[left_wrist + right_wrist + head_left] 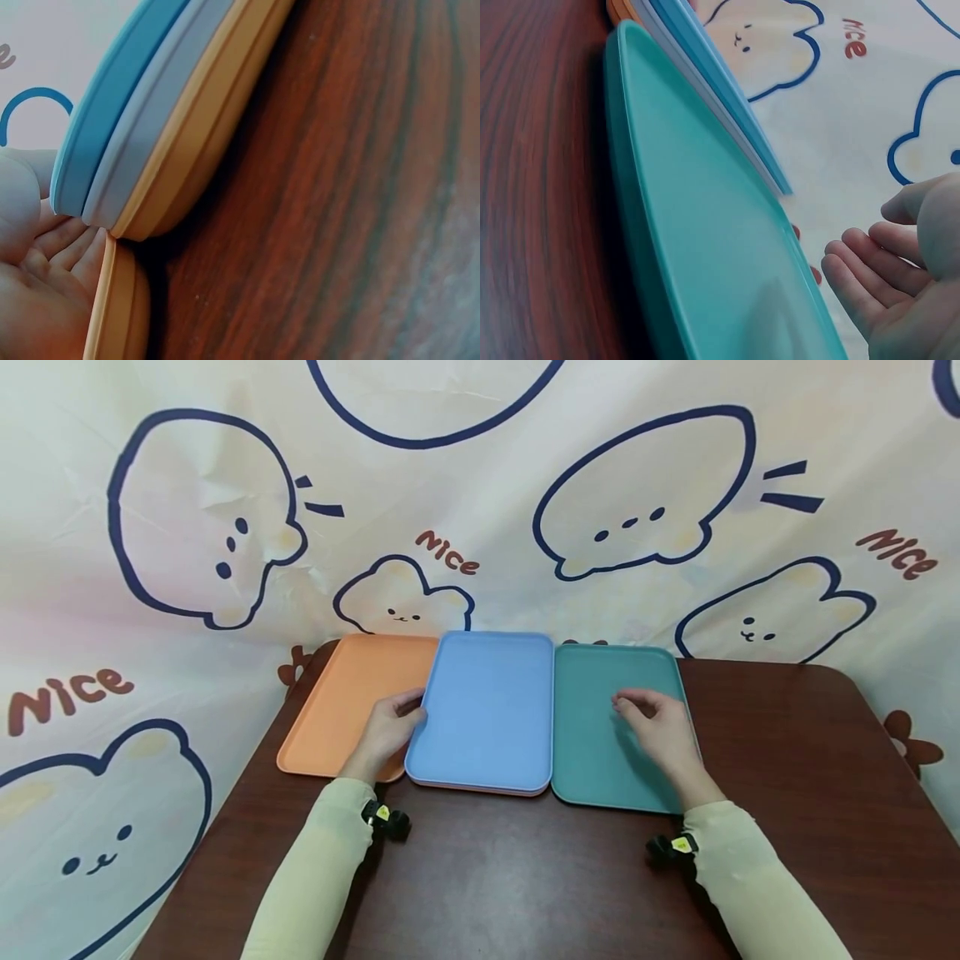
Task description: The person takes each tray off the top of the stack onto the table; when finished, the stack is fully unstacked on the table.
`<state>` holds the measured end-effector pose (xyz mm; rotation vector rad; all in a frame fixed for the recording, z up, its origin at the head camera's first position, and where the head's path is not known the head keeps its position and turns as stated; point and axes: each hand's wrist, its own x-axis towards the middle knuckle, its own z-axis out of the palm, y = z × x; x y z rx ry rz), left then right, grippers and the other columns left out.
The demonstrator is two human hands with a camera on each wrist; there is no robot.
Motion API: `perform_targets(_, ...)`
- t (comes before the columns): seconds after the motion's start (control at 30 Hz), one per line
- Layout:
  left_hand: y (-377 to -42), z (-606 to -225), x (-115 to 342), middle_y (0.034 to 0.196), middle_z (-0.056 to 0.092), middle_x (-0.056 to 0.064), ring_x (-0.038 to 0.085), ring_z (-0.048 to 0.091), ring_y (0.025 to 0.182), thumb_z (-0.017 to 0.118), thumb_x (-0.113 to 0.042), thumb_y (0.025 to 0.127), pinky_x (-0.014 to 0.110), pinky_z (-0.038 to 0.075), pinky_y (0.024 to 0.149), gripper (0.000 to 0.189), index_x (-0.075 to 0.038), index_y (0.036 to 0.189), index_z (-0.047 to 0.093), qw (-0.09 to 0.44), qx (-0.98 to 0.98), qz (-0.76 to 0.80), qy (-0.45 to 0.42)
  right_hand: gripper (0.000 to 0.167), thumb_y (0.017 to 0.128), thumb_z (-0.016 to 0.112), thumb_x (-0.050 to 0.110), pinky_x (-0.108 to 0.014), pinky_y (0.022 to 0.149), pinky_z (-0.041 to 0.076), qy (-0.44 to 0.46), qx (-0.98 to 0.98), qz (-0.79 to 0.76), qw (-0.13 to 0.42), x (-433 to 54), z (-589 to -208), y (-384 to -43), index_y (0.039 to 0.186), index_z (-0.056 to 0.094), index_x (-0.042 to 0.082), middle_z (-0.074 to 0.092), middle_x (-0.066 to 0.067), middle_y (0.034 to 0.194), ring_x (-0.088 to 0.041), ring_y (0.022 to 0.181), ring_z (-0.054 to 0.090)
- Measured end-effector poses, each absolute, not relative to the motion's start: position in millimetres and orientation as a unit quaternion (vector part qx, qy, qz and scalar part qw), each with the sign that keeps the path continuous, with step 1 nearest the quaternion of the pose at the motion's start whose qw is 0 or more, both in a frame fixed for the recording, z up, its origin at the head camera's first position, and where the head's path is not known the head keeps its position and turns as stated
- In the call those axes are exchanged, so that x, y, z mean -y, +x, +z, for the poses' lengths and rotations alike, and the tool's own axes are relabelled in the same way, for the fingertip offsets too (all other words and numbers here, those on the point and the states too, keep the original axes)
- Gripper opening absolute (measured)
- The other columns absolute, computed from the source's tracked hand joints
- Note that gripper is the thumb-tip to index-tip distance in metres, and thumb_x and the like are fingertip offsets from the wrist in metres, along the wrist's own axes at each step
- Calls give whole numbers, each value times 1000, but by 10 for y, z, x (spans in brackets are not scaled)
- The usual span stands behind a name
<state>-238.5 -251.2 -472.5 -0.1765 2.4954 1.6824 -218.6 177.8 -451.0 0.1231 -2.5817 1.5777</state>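
Note:
In the head view a blue tray [487, 710] tops a stack. The left wrist view shows a pale lavender tray [139, 157] and an orange tray [187, 142] beneath it. My left hand [386, 727] holds the stack's left edge, its thumb at the blue rim; how many layers it grips, I cannot tell. Under that hand lies a separate orange tray [337, 710]. To the right, a green tray [600, 752] lies flat beside the stack. My right hand [663, 731] hovers over the green tray, fingers loosely bent and holding nothing.
The trays sit toward the back of a dark brown wooden table [480, 868]. Behind it and along the sides hangs a pale cloth [495, 485] with cartoon drawings. A small black device is strapped at each wrist.

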Motion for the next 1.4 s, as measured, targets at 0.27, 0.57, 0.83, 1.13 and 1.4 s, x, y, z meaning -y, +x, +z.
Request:
perform_targets(0.27, -2375, -4723, 2520, 164, 53, 17, 33, 51, 153, 58, -17, 109, 51, 46, 123, 53, -7, 161, 50, 68, -828, 553, -51, 35, 110, 61, 15, -7, 84, 54, 66, 850, 522, 34, -1520, -4577, -2283, 136, 70, -7, 76, -26, 129, -15, 106, 78)
perform_targets(0.57, -2384, -4745, 2502, 166, 51, 17, 33, 47, 156, 57, -17, 110, 50, 44, 125, 55, -5, 162, 48, 67, -826, 558, -51, 36, 110, 62, 18, -37, 92, 61, 70, 857, 511, 17, -1273, -4630, -2370, 136, 70, -5, 77, -25, 123, -39, 112, 75)
perform_targets(0.83, -2401, -4777, 2522, 167, 49, 16, 33, 47, 156, 56, -18, 111, 51, 43, 126, 54, -6, 162, 48, 70, -829, 554, -43, 38, 109, 62, 17, -52, 99, 60, 57, 849, 525, -2, -1048, -4665, -2396, 138, 68, -6, 74, -27, 128, -40, 114, 73)
perform_targets(1.13, -2378, -4769, 2545, 166, 50, 21, 37, 47, 155, 55, -15, 110, 53, 43, 126, 54, -4, 162, 47, 60, -832, 551, -34, 37, 103, 67, 14, -24, 74, 55, 44, 850, 526, 9, -887, -4739, -2432, 133, 71, -8, 75, -24, 113, -27, 90, 70)
perform_targets(1.4, -2390, -4777, 2537, 165, 49, 24, 38, 47, 155, 55, -12, 110, 53, 42, 126, 54, 0, 162, 46, 57, -831, 553, -19, 41, 100, 73, 14, -25, 73, 52, 27, 861, 508, 7, -829, -4762, -2420, 134, 70, -9, 73, -20, 106, -25, 87, 66)
